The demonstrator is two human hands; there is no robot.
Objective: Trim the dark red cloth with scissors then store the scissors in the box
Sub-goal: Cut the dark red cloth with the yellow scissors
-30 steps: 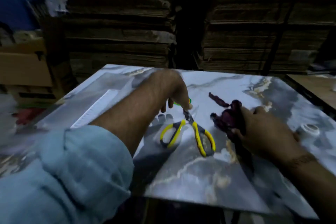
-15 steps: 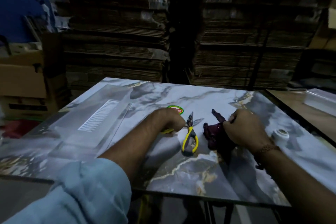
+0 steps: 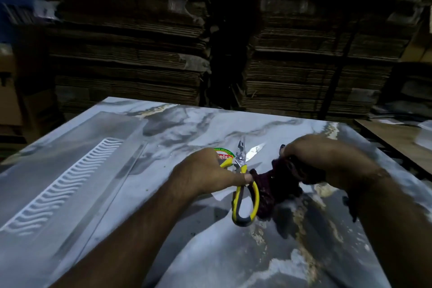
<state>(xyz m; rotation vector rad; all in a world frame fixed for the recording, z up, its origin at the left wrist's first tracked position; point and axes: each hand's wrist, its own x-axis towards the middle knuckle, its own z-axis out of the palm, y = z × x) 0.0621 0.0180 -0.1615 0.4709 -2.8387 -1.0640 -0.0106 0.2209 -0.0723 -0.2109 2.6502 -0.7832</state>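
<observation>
Yellow-and-grey scissors [image 3: 245, 192] lie on the marble-patterned table [image 3: 210, 252], blades apart and pointing away from me. My left hand [image 3: 205, 173] is closed around one yellow handle loop, thumb against the other. The dark red cloth [image 3: 278, 187] is bunched just right of the scissors, touching the free handle. My right hand [image 3: 327, 159] grips the cloth's far end and presses it to the table. A clear plastic box [image 3: 70, 166] with a white wavy print sits flat on the left of the table.
A round red-and-green sticker [image 3: 224, 154] lies partly under my left hand. A wooden table [image 3: 397, 138] stands to the right. Stacks of flattened cardboard [image 3: 140, 54] rise behind the table, with cardboard cartons at far left.
My left hand has taken a firmer hold of the scissors handle and the blades have spread. My right hand has pulled the cloth closer to the scissors. The camera has moved nearer.
</observation>
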